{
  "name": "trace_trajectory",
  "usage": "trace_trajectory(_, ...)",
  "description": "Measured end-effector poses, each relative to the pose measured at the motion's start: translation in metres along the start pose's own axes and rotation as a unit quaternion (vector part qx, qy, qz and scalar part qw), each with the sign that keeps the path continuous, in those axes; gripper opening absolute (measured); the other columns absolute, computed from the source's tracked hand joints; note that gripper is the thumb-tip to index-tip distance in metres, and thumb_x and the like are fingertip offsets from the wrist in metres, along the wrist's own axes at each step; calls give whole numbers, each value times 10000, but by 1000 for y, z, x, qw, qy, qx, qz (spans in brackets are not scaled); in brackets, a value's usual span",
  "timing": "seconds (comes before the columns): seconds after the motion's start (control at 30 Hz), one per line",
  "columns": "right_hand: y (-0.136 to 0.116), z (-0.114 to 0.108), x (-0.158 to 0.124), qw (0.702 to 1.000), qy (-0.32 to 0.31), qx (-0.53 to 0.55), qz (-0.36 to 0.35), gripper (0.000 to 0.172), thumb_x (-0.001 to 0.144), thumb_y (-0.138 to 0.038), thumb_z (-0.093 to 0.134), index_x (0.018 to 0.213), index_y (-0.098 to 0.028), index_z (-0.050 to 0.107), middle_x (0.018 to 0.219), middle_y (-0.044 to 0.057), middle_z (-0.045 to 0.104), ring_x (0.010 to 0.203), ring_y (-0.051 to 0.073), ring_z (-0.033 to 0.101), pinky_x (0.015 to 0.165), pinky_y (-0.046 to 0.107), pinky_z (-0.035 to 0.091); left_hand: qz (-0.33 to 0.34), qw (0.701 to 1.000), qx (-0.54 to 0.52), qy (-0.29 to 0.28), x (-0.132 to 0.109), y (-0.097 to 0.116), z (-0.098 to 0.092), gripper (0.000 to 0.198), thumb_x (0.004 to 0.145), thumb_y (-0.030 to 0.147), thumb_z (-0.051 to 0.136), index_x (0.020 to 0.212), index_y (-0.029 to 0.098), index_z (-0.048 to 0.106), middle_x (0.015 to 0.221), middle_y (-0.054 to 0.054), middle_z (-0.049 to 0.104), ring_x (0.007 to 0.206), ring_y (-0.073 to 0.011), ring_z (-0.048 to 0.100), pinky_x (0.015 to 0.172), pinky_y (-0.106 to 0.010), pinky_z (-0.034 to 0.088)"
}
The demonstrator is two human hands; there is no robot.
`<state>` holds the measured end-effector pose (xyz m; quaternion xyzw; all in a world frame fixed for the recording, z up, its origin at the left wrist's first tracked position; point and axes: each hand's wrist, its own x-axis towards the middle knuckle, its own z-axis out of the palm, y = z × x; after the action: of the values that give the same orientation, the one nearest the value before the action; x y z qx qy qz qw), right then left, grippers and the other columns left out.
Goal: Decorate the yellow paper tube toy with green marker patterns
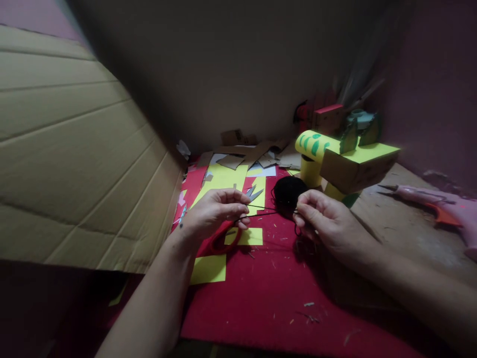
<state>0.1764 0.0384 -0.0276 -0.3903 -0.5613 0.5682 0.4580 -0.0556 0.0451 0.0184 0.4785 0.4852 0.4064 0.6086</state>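
Black yarn (pixel 263 214) stretches in two strands between my hands. My left hand (pixel 223 209) pinches one end of the strands between thumb and fingers. My right hand (pixel 316 214) pinches the other end, and a loose loop dangles below its fingertips. Just behind the right fingertips sits a black ball of yarn (pixel 288 193). Scissors with red handles (pixel 223 241) lie on the red surface under my left hand, which partly covers them; their blades point away to the right.
Yellow paper pieces (pixel 208 268) and small scraps lie on the red surface (pixel 261 298). A large cardboard sheet (pixel 74 159) stands at left. At right are a yellow-topped cardboard model (pixel 357 166) and a pink glue gun (pixel 439 201). Cardboard offcuts (pixel 257 154) lie at the back.
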Motion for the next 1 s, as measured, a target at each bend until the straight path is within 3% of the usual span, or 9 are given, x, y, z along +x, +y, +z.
trace_trajectory(0.3, 2, -3, -1, 996, -1, -86, -36, 156, 906, -305, 503, 782, -215, 475, 603, -42, 531, 457, 71, 401, 419, 206, 313, 37, 992, -54, 104, 8, -2, -4, 132, 693, 55, 705, 801, 120, 663, 617, -42, 700, 607, -158, 708, 640, -269, 594)
trace_trajectory(0.43, 3, -4, 0, 993, 11, -110, -52, 153, 917, -305, 490, 792, -219, 475, 593, -44, 503, 477, 85, 416, 437, 220, 333, 26, 991, -28, 127, 8, -2, -7, 168, 641, 38, 750, 773, 116, 680, 590, -23, 664, 508, -117, 628, 507, -225, 520)
trace_trajectory(0.57, 3, -5, 1, 989, 17, -128, -66, 151, 918, -301, 490, 792, -220, 474, 596, -40, 502, 483, 90, 418, 438, 229, 331, 15, 990, 16, 140, 7, 2, -12, 156, 600, 12, 769, 712, 98, 701, 515, -6, 609, 418, -61, 500, 409, -185, 378)
trace_trajectory(0.73, 4, -6, 2, 988, 22, -136, -71, 157, 922, -295, 473, 782, -223, 457, 597, -44, 500, 466, 84, 423, 431, 231, 333, 16, 987, 38, 155, 10, 3, -17, 137, 615, 23, 743, 690, 122, 684, 490, 9, 576, 380, -51, 437, 373, -190, 270)
trace_trajectory(1.0, 2, -4, 0, 989, 14, -133, -66, 168, 929, -305, 452, 780, -226, 443, 590, -52, 491, 433, 76, 418, 407, 223, 326, 41, 986, 57, 154, 12, 0, -25, 157, 605, 52, 767, 727, 123, 698, 498, 15, 571, 395, -54, 462, 391, -195, 309)
